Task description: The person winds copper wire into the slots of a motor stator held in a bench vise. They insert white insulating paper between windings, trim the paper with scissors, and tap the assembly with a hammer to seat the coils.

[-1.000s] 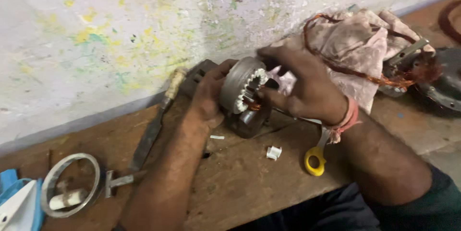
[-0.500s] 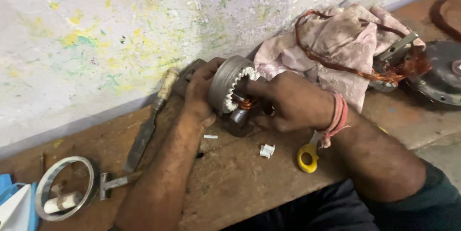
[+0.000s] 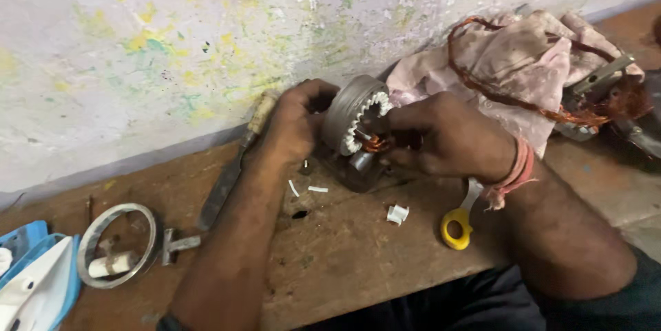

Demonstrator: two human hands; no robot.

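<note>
A round grey metal motor stator [image 3: 350,116] with white slot liners and a bit of copper wire stands on edge on the wooden bench [image 3: 330,255], close to the paint-spattered wall. My left hand [image 3: 297,121] grips its back and left side. My right hand [image 3: 441,137] reaches in from the right, fingers pinched at the copper winding at the stator's open face. A red thread band circles my right wrist.
A pink cloth [image 3: 509,62] with loose copper wire lies at the back right beside metal motor parts [image 3: 609,97]. A wooden-handled file [image 3: 231,166] leans by the wall. Yellow-handled scissors [image 3: 458,224], white paper scraps [image 3: 397,214], a metal ring [image 3: 113,245] and a blue-white object [image 3: 34,279] lie around.
The stator has turned so its open face with the white liners points right. My right hand slid from over the top to the face, fingers now at the copper wire.
</note>
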